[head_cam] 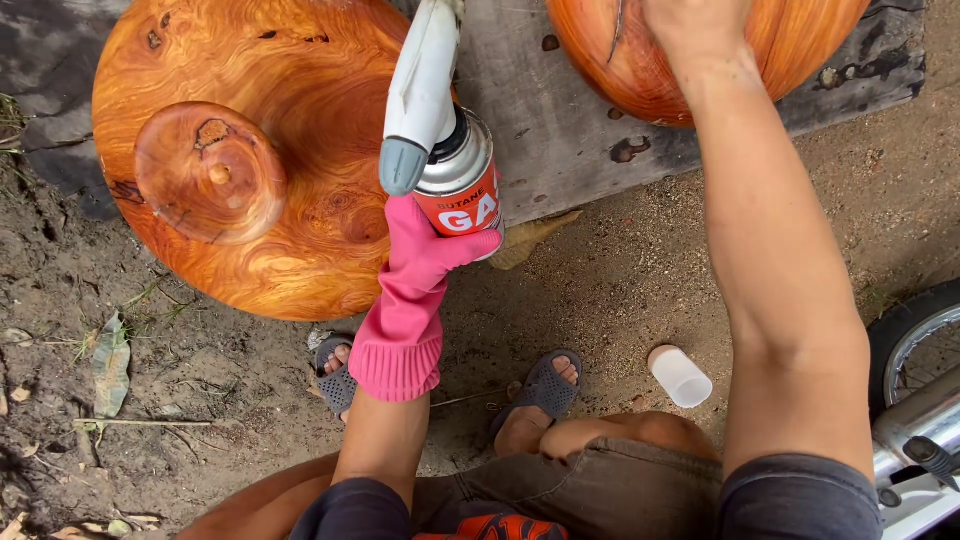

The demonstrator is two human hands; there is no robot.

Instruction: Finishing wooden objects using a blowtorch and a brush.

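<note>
A pink glove [410, 300] covers the left hand [425, 250] gripping a red-and-silver gas canister [462, 180] beside swirl-grained orange wood [250, 150].

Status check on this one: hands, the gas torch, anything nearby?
Left hand, pink glove, grips gas torch. Right hand bare on right wooden piece. White cap on dirt, apart.

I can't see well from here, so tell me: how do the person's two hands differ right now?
The left hand wears a pink rubber glove; the right hand is bare. The left hand grips a gas canister with a torch head on top; the right hand rests on the cut-off wooden piece at the top edge. The left hand is beside the large round wooden piece, not on it. Both reach forward over the dirt ground.
</note>
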